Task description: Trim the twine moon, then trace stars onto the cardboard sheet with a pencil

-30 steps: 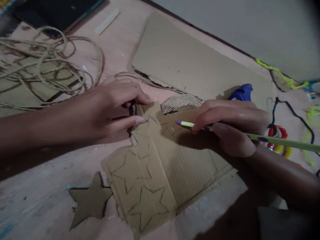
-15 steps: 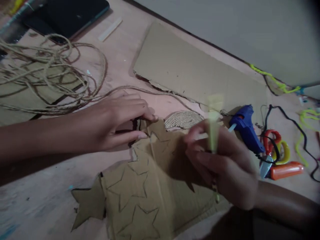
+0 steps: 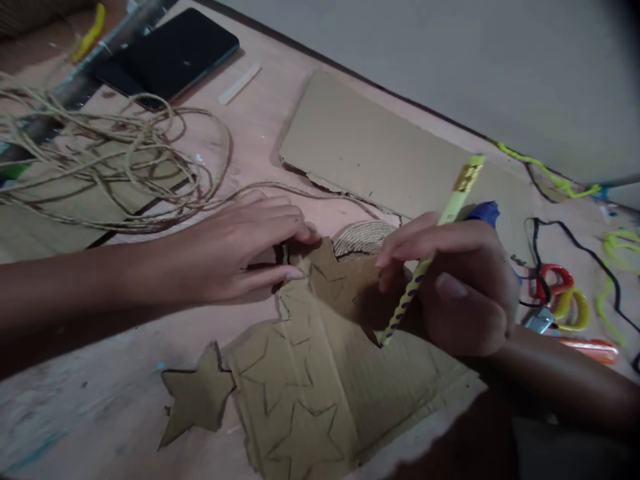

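Observation:
A yellow pencil [image 3: 453, 207] with dark spots along its lower part is held in my right hand [image 3: 465, 287], its eraser end up and its lower end at the brown cardboard sheet [image 3: 380, 387]. Star outlines [image 3: 307, 437] are drawn on that sheet. My left hand [image 3: 260, 233] holds the sheet's upper left edge, thumb and bent fingers pressed on it. A cut-out cardboard star [image 3: 197, 393] lies just left of the sheet. Behind the sheet sits a coil of twine [image 3: 365, 238], partly covered by my right hand.
Loose twine [image 3: 150, 153] is heaped at the left, near a dark phone [image 3: 175, 53] and a white stick [image 3: 240, 85]. Another cardboard piece [image 3: 360, 140] lies at the back. Right of my hand are a blue glue gun [image 3: 484, 212], mostly hidden, scissors [image 3: 555, 280] and black cord [image 3: 575, 230].
My right hand has turned, tilting the pencil and bringing its lower end to the cardboard. My left hand keeps its hold. The whole view has shifted slightly.

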### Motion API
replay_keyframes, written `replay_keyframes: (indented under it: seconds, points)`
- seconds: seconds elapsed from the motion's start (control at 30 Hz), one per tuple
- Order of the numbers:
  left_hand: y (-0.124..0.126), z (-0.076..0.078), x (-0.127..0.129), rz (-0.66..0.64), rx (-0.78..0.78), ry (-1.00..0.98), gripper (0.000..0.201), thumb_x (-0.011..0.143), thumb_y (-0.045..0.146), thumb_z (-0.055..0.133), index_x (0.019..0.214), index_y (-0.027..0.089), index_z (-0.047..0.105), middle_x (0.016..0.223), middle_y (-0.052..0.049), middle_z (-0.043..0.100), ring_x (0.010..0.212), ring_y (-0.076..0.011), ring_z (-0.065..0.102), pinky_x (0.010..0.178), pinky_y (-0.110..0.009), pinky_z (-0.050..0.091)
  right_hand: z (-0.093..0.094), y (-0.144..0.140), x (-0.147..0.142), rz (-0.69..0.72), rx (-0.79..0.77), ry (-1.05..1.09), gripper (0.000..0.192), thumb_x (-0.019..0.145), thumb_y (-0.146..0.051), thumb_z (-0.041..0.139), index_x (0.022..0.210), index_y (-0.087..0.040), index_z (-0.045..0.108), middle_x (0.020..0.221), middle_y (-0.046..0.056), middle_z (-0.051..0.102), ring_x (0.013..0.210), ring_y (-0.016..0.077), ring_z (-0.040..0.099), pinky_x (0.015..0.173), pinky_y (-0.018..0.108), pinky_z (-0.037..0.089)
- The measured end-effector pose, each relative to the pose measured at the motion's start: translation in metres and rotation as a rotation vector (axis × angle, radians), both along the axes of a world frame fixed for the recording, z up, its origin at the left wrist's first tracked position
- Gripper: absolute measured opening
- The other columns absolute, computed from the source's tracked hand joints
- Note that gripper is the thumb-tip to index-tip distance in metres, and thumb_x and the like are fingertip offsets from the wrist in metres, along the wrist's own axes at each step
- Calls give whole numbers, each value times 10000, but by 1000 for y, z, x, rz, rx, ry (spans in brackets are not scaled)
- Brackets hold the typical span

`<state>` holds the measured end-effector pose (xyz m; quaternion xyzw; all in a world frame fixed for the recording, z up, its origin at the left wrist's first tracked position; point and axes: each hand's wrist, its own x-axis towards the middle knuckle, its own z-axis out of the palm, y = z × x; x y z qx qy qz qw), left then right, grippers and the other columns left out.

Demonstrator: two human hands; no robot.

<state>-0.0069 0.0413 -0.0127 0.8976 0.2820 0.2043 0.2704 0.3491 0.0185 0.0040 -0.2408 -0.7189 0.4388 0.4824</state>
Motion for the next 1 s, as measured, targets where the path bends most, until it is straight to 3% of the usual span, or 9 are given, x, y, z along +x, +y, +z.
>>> replay_keyframes:
  seconds: [0.13,0.27,0.37,0.4,0.47,0.57,0.67,0.87,1.0]
  points:
    - [2,-2,2,2,-6,-8,286,1327,508,679,1507,296,746,1455,-84,905,1380,-311,846,1186,-431,599,11,13,6,-73,12,-91,271,1138,-219,930,1353,-383,905,1199,48,927,770,213,816,651,378,673]
    - [5,-7,5,7,12,-36,352,1341,557,662,1549,286,746,1484,-106,900,1429,-331,826,1260,-446,578,10,7,7,-89,52,-115,249,1106,-223,992,1087,-318,763,926,-8,843,680,184,752,605,337,542]
    - [5,-11,7,16,34,-70,327,1346,547,633,1549,317,748,1402,-81,894,1360,-321,818,1258,-465,562,11,-8,-5,50,-175,-185,361,1288,-556,721,1096,-265,813,842,12,798,629,185,718,546,329,519]
    - [4,-12,7,19,41,-81,315,1347,529,611,1551,329,744,1382,-74,885,1332,-316,815,1239,-469,560,11,-13,-11,92,-300,-153,404,1295,-605,682,1218,-254,867,898,31,838,653,197,749,537,328,541]
    - [1,-11,7,22,54,-94,311,1343,498,582,1571,345,728,1390,-71,867,1312,-316,805,1217,-476,554,12,-20,-24,123,-391,-108,378,1287,-516,677,1199,-236,916,931,41,846,658,179,752,549,315,551]
    - [-5,-7,6,18,66,-72,328,1325,469,618,1619,346,699,1453,-76,849,1363,-325,787,1248,-485,544,10,-22,-36,81,-275,-85,355,1228,-220,627,1037,-235,925,892,33,848,646,158,741,612,325,572]
    - [-6,-4,6,10,81,-67,347,1317,428,633,1637,308,688,1492,-87,837,1418,-321,756,1288,-496,537,6,-21,-35,22,-137,-105,384,1138,-76,616,1044,-261,939,837,19,862,646,185,767,631,356,602]
    - [1,-6,3,-37,77,-93,371,1294,443,659,1641,315,692,1492,-84,833,1422,-333,762,1289,-551,565,1,-20,-34,-80,-54,-167,439,1106,-21,576,1038,-281,923,730,-8,790,666,186,749,633,347,571]
    - [3,-5,1,-55,73,-94,381,1297,434,643,1663,337,678,1491,-99,836,1407,-346,769,1232,-569,595,1,-18,-37,-7,29,-238,358,1071,-46,586,1021,-244,880,832,-11,813,704,152,751,670,314,579]
